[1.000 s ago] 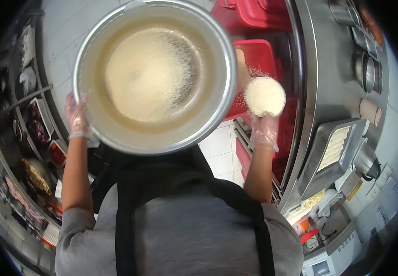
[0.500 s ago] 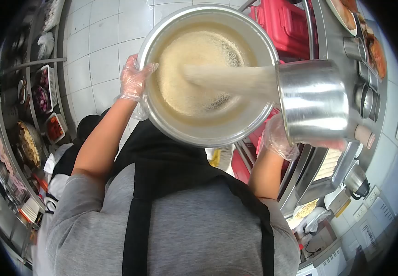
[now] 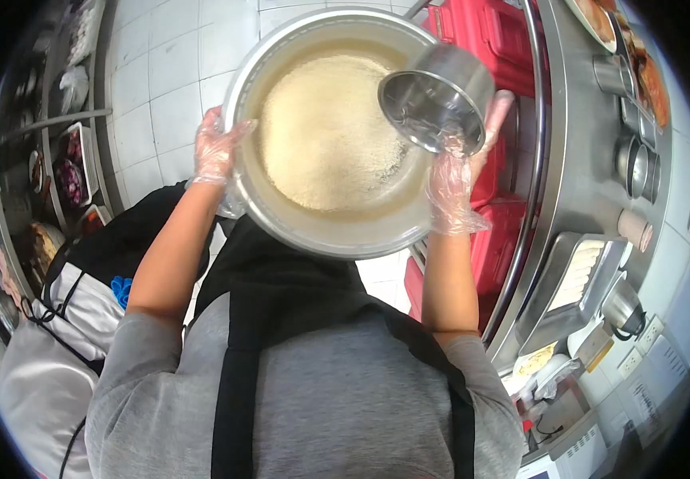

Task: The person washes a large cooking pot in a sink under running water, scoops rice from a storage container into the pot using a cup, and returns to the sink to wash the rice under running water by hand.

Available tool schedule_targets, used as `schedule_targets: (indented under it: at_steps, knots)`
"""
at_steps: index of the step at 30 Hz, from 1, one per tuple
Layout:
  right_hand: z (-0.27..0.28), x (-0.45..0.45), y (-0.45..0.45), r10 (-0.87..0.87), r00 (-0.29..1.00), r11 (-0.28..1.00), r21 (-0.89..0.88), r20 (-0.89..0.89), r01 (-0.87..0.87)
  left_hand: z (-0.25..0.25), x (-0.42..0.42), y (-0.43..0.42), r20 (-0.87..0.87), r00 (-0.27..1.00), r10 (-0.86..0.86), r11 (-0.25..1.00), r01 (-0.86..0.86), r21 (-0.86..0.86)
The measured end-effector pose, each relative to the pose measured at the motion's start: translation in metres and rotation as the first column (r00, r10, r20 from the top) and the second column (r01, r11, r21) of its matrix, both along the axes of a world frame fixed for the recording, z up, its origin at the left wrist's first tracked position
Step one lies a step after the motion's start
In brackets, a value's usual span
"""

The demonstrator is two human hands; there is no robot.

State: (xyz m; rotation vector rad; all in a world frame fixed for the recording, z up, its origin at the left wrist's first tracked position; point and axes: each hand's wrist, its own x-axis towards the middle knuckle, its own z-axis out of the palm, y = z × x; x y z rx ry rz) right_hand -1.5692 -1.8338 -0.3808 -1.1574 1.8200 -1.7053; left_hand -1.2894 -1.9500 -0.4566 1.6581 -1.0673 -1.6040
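My right hand (image 3: 452, 188), closed on the steel pot (image 3: 455, 70), has swung it, apparently emptied, over the basin's right side; pouring seems finished. My left hand (image 3: 217, 152) grips the metal basin (image 3: 276, 209) of rice-like grain (image 3: 333, 136).

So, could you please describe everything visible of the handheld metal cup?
The metal cup is a shiny, silvery cylinder with a thin rim and no handle in view. It is tipped, its open mouth towards the camera, and its visible inside looks empty. The gloved right hand grips it near the rim. It is over the right side of the large metal basin; whether they touch is unclear.
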Motion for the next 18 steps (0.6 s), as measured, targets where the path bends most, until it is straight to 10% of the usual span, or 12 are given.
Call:
schedule_targets:
  at_steps: [2,4,5,7,11,15,18]
  knots:
    - [-0.009,-0.014,0.028,-0.236,0.928,0.964,0.194,0.290,0.185,-0.017,0.013,-0.006,0.022,1.000,-0.006,1.000,0.006,-0.018]
    - [-0.025,-0.033,0.058,-0.447,0.563,0.888,0.269,0.695,0.373,-0.031,0.028,-0.014,0.041,0.997,0.068,0.998,-0.068,-0.005]
    - [-0.041,-0.053,0.084,-0.479,0.783,0.856,0.406,0.397,0.318,-0.020,0.025,-0.019,0.131,0.990,0.060,0.998,-0.058,-0.021]
    - [-0.017,-0.069,0.085,-0.584,0.444,0.794,0.365,0.679,0.486,-0.017,0.038,-0.032,0.181,0.983,0.016,0.998,-0.006,-0.055]
    - [-0.176,-0.154,0.132,-0.435,0.880,0.883,0.282,0.191,0.375,0.004,0.020,-0.038,0.259,0.963,-0.072,0.983,0.112,-0.143]
    - [-0.351,-0.221,0.139,-0.195,0.886,0.767,0.497,-0.421,0.405,-0.001,0.020,-0.046,0.358,0.924,-0.137,0.977,0.186,-0.105]
    - [-0.323,-0.219,0.094,-0.105,0.928,0.338,0.865,-0.356,0.370,0.003,0.016,-0.045,0.374,0.916,-0.146,0.970,0.208,-0.130]
